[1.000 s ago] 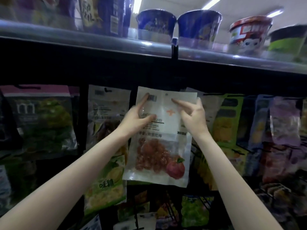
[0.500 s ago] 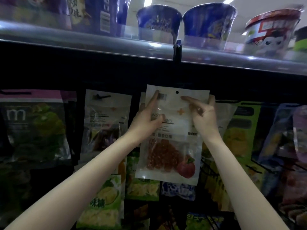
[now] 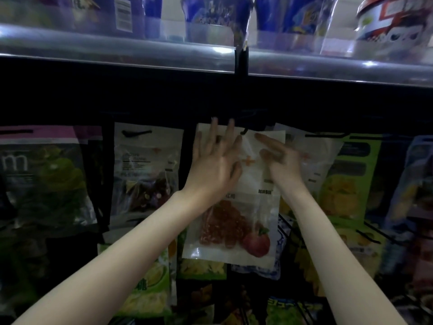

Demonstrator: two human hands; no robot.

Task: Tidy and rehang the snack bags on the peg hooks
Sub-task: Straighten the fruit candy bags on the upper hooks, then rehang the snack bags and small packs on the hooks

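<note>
A white snack bag (image 3: 234, 221) with red dried fruit and an apple picture hangs in the middle of the dark peg wall. Its top edge sits at a black peg hook (image 3: 244, 131), whose tip pokes out in front of the bag. My left hand (image 3: 215, 165) lies flat on the bag's upper left, fingers spread and straight, reaching past its top edge. My right hand (image 3: 278, 160) is at the upper right; its index finger stretches toward the hook and touches the bag, the other fingers loosely bent.
A white bag of dark fruit (image 3: 145, 170) hangs to the left and a green bag (image 3: 339, 184) to the right. More bags hang below, among them a green durian bag (image 3: 150, 289). Overhead runs a shelf rail (image 3: 117, 48) carrying noodle cups (image 3: 393, 17).
The bag has gone up and its top now sits on the peg hook. Both hands released their pinch on the top corners; the left now lies flat on the bag.
</note>
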